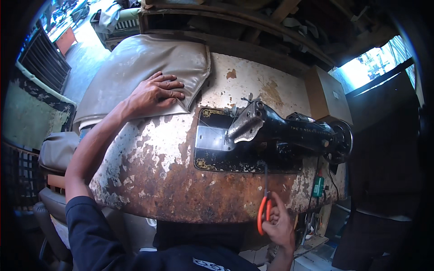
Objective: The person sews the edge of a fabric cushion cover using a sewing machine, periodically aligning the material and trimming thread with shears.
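My left hand point(158, 93) lies flat on a large grey-beige leather-like cover point(131, 58), fingers spread near its stitched right-hand edge. This cover is draped over the far left of the worn table point(167, 194). At the table's near edge my right hand point(279, 224) holds a pair of scissors point(263, 214) by the orange handles. The blades point away from me toward the base of a black sewing machine point(289, 126), and their tips are hard to make out against it. Between the two hands is the machine's metal plate point(210, 137).
A cardboard box point(327, 92) stands behind the machine's handwheel point(341, 141). The green bottle point(318, 186) is at the table's right edge, near a dark cable. More covered padding point(58, 151) is stacked at the left. Wooden shelving point(235, 18) runs along the back.
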A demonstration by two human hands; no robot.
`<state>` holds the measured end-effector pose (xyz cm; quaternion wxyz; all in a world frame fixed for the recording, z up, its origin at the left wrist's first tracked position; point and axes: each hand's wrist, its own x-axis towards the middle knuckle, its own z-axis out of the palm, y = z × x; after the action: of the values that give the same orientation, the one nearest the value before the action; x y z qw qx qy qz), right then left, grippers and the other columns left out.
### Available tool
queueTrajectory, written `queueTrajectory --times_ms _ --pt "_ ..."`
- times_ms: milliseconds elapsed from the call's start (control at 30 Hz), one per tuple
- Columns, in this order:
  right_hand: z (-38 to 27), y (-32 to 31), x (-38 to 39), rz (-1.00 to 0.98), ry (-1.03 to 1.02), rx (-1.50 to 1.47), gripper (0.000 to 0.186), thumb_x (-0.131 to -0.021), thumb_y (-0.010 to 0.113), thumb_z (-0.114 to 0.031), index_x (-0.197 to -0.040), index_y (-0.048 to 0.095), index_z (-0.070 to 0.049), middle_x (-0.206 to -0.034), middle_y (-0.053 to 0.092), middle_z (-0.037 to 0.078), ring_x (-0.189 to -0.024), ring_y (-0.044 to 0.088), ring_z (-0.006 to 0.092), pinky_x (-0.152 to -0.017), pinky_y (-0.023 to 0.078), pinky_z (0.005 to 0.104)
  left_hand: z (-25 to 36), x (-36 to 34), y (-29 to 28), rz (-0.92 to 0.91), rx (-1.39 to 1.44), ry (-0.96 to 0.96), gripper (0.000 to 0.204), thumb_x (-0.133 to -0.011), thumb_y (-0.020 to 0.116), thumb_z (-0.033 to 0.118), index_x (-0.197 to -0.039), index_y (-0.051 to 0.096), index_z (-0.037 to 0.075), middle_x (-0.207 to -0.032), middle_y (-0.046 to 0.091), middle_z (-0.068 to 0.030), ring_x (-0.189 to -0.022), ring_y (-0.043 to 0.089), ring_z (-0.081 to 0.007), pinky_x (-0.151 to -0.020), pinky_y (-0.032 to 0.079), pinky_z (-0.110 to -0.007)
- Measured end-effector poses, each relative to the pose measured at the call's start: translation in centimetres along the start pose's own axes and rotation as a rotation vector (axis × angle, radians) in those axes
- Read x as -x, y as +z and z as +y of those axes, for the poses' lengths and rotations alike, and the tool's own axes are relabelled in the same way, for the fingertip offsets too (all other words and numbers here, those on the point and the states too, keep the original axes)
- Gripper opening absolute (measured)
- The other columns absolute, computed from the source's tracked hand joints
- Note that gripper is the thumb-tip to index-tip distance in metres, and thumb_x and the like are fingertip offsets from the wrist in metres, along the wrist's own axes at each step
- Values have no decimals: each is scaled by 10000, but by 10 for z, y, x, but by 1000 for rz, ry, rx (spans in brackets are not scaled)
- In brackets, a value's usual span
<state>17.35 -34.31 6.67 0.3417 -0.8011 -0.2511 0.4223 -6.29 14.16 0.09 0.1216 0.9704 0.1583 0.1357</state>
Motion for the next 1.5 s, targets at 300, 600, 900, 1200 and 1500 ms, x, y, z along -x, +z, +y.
queueTrajectory --times_ms 300,600,900,1200,1500 --pt "-94 191 -68 -509 -7 -1049 544 -1071 549 -534 -1341 500 -65 -921 572 41 -717 610 139 -614 579 322 -4 33 2 -30 55 44 455 -1005 575 400 -1399 702 213 -1540 585 -91 -1473 469 -329 -1258 251 -564" --pt "-67 183 -60 -187 -193 -816 503 -1098 475 -532 -1320 475 -80 -835 535 31 -559 552 103 -460 531 269 21 0 13 19 135 112 426 -1017 614 288 -1432 660 206 -1524 593 -68 -1422 502 -304 -1243 318 -499" --pt "-87 207 -83 -504 -21 -958 605 -1053 446 -672 -1192 521 -89 -875 590 49 -711 649 153 -626 651 384 35 -50 -40 -261 -292 402 259 -990 641 252 -1221 717 163 -1526 571 -28 -1547 360 -297 -1247 341 -516" --pt "-128 233 -87 -436 -192 -953 549 -1065 471 -628 -1225 500 -103 -819 556 25 -654 602 129 -558 591 338 53 -31 -87 -185 -446 395 135 -870 742 196 -914 661 97 -948 601 -27 -1002 637 -209 -863 531 -418" --pt "-54 130 -61 124 -669 187 440 -953 760 -250 -1318 632 -40 -975 698 120 -758 680 264 -690 564 396 57 37 -212 -48 -287 90 80 -962 627 37 -1037 656 35 -1128 626 -108 -969 687 -330 -832 586 -436"
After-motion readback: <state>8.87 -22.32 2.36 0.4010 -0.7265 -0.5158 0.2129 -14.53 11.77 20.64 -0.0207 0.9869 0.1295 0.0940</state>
